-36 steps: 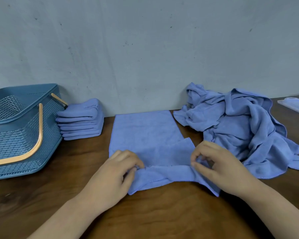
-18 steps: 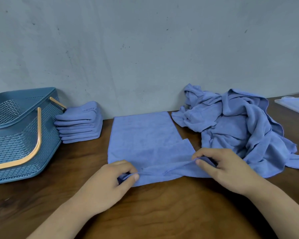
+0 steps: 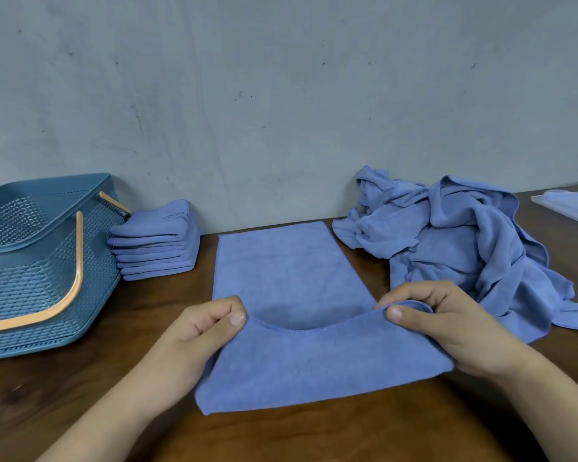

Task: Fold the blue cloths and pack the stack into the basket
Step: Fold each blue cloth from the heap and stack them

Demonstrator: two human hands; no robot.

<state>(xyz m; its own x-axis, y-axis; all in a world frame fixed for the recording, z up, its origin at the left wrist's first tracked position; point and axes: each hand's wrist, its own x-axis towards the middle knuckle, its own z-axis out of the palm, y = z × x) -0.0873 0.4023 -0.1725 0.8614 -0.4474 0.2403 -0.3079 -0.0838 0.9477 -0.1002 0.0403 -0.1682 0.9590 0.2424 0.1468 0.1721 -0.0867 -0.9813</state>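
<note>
Cloth count first: one blue microfibre cloth [image 3: 291, 278] lies spread at the middle of the table [image 3: 314, 435]. Its far end lies flat and reaches the wall [image 3: 281, 95], and its near end is lifted off the wood. We hold that near hem at both corners. Our left hand [image 3: 197, 331] pinches the left corner between thumb and curled fingers, our right hand [image 3: 447, 325] pinches the right corner the same way, and the hem sags between them.

At 10 o'clock from this cloth one stack of folded blue cloths [image 3: 154, 241] stands against the wall, six by our count of the edges. Just beside it, at 9 o'clock, sits one blue perforated plastic basket [image 3: 30, 271] with two peach handles [image 3: 75, 278]. At 3 o'clock lies one heap of unfolded blue cloths [image 3: 464, 248]; how many we cannot tell. Beyond it, toward 2 o'clock at the frame edge, shows one clear packet [image 3: 568, 203].

The table is dark brown wood, and the wall behind is grey and scuffed.
</note>
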